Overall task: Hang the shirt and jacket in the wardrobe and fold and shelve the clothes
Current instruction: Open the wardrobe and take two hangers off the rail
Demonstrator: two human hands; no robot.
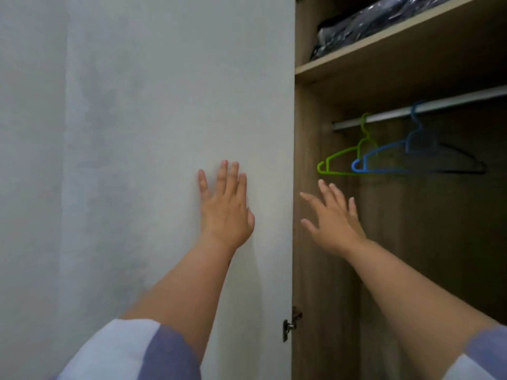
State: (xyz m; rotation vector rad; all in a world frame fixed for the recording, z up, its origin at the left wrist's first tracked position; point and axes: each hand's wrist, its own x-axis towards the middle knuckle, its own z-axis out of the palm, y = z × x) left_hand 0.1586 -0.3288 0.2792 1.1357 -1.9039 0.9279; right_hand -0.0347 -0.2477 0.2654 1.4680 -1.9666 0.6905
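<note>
A person stands at an open wardrobe (pixel 323 242), both bare arms stretched forward. The left hand (pixel 226 207) lies flat against the pale door panel (pixel 164 133), fingers (pixel 223 174) spread and released, holding nothing; it looks placed there to keep the door steady or pushed aside. The right hand (pixel 333 218) reaches into the opening, its fingers also loose and empty, just below three hangers on the metal rail (pixel 452 104): a green hanger (pixel 343 157), a blue hanger (pixel 384 152) and a black hanger (pixel 463 160), all bare. The reach seems aimed at taking one down for a garment. Above the rail, a wooden shelf (pixel 384 48) carries dark items wrapped in shiny plastic (pixel 370 26). The shirt, jacket and clothes to fold are nowhere in view, so the hanging has apparently not begun.
</note>
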